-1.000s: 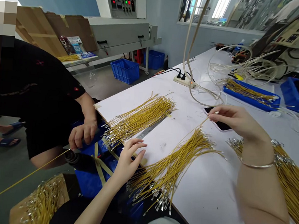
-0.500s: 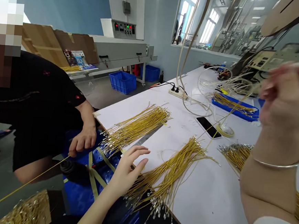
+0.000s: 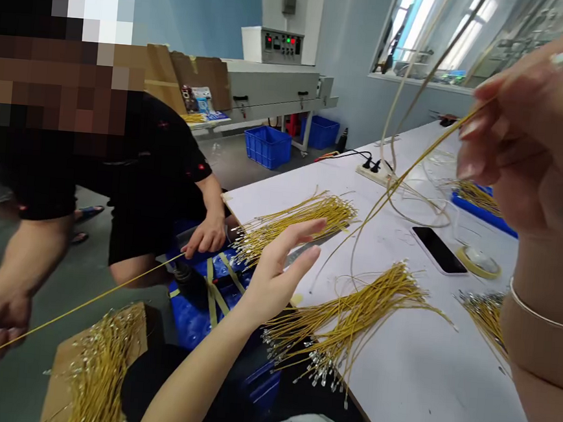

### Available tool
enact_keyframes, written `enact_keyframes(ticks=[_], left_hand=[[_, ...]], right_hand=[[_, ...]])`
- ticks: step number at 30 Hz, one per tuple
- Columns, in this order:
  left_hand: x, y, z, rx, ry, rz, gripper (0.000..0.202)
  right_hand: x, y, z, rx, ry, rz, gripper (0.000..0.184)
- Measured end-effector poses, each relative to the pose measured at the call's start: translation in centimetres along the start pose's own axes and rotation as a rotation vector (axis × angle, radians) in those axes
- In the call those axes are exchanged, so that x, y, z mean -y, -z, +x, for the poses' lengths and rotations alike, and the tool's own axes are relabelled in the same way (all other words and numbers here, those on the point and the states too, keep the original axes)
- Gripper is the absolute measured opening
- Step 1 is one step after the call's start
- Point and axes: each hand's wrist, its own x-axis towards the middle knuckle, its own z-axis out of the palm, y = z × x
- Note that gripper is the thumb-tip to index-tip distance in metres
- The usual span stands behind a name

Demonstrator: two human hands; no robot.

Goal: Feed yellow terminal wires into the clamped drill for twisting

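Observation:
My right hand (image 3: 526, 133) is raised close to the camera at the upper right, fingers pinched on the end of a yellow wire (image 3: 401, 175) that hangs down toward the table. My left hand (image 3: 282, 263) hovers open above the table edge, fingers stretched out, holding nothing. Just right of it lies a bundle of yellow wires with metal terminals (image 3: 351, 320), its terminals hanging over the table edge. A second yellow bundle (image 3: 300, 222) lies behind my left hand.
A person in black (image 3: 133, 167) across the table edge holds a taut yellow wire (image 3: 83, 306). A phone (image 3: 439, 249), tape roll (image 3: 477, 260), power strip (image 3: 377, 173), blue tray of wires (image 3: 481, 204) and more wires (image 3: 488, 312) are on the white table (image 3: 418, 391). Wires lie on cardboard (image 3: 98, 365).
My right hand rose higher, drawing one yellow wire up out of the bundle. My left hand lifted off the table and opened wider. The view swung left.

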Motion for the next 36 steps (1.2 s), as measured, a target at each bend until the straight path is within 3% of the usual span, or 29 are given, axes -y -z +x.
enact_keyframes(ticks=[3, 8, 13, 18, 21, 26, 29, 32, 36], left_hand=[[-1.5, -0.2, 0.9, -0.046, 0.009, -0.166, 0.038], [-1.2, 0.0, 0.8, -0.069, 0.106, -0.379, 0.036], [-0.6, 1.2, 0.2, -0.09, 0.179, -0.323, 0.03], [0.0, 1.7, -0.6, -0.098, 0.162, -0.234, 0.03], [0.9, 1.9, -1.6, -0.098, 0.204, -0.193, 0.03], [1.7, 3.5, -3.9, -0.006, 0.29, -0.121, 0.032], [2.0, 4.5, -4.9, 0.055, 0.381, -0.101, 0.035], [2.9, 5.2, -5.5, 0.051, 0.435, -0.032, 0.032], [5.7, 6.4, -6.3, -0.049, 0.447, 0.137, 0.029]], right_hand=[[0.7, -2.5, -0.5, 0.194, 0.06, -0.032, 0.022], [-1.6, -5.5, -1.5, 0.462, -0.159, 0.099, 0.034], [-5.2, -6.9, -2.7, 0.715, -0.408, 0.345, 0.038], [-6.3, -7.4, -4.0, 0.843, -0.622, 0.608, 0.039], [-6.5, -6.5, -4.1, 0.746, -0.624, 0.636, 0.035], [-7.6, -2.8, -2.4, 0.293, -0.478, 0.579, 0.032], [-9.0, -1.0, -1.3, 0.12, -0.478, 0.592, 0.033], [-11.7, -0.6, -0.8, -0.011, -0.552, 0.712, 0.032], [-17.7, -2.5, -2.0, -0.155, -0.723, 0.719, 0.025]])
